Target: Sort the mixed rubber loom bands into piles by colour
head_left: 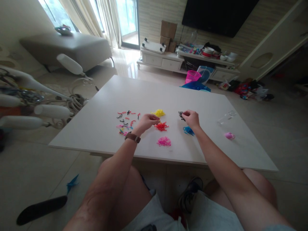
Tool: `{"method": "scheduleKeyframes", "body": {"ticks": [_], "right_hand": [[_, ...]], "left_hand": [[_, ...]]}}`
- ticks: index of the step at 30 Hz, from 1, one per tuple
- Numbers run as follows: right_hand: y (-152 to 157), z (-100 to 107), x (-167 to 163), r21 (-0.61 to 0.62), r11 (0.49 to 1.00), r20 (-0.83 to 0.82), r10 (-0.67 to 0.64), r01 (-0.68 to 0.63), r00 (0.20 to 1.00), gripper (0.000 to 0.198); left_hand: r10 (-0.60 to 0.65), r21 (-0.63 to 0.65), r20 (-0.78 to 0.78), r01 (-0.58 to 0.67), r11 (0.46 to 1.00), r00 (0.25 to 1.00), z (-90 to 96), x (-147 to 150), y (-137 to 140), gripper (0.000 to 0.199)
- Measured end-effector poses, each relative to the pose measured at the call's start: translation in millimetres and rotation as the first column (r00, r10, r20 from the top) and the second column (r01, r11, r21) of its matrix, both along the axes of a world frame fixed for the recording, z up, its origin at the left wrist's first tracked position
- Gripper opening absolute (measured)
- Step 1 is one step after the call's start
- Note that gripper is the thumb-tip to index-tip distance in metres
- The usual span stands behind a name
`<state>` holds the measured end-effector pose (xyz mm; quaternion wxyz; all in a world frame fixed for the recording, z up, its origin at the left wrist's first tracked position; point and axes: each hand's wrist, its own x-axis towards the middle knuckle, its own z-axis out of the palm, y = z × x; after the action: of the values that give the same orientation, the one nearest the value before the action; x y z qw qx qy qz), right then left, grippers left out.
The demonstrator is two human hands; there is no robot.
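Note:
Small rubber bands lie sorted by colour on the white table [141,91]. My left hand [148,122], with a brown watch strap [132,137] at the wrist, is pinched between the yellow pile [158,113] and the red pile [161,127]; what its fingertips hold is too small to make out. My right hand [192,118] is closed at the black pile [181,115], fingertips touching its edge, their contents hidden. Just below that hand is the blue pile [188,130]. Nearer me sits the pink pile [164,141]. Mixed, scattered bands [126,121] lie left of my left hand.
On the table's right side are a clear plastic container [226,117] and a pink-purple lump [229,136]. Beyond the far edge stand a pink basket [192,76] and a white TV cabinet [160,61]. White padded equipment arms [54,111] reach along the left.

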<state>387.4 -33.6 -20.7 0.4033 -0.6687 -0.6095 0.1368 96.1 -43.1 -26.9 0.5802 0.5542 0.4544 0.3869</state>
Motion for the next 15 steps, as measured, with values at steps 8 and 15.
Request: {"method": "scheduleKeyframes", "body": {"ticks": [8,15], "right_hand": [[-9,0,-45,-0.026,0.979,-0.081,0.198,-0.2,0.977,0.021],[-18,-3,-107,-0.033,0.845,-0.368,0.487,-0.534,0.792,0.029]], "left_hand": [[0.112,-0.009,0.094,-0.112,0.994,0.989,-6.9,9,8,0.025],[0.117,-0.024,0.135,-0.114,0.993,0.984,-3.7,9,3,0.029]]}}
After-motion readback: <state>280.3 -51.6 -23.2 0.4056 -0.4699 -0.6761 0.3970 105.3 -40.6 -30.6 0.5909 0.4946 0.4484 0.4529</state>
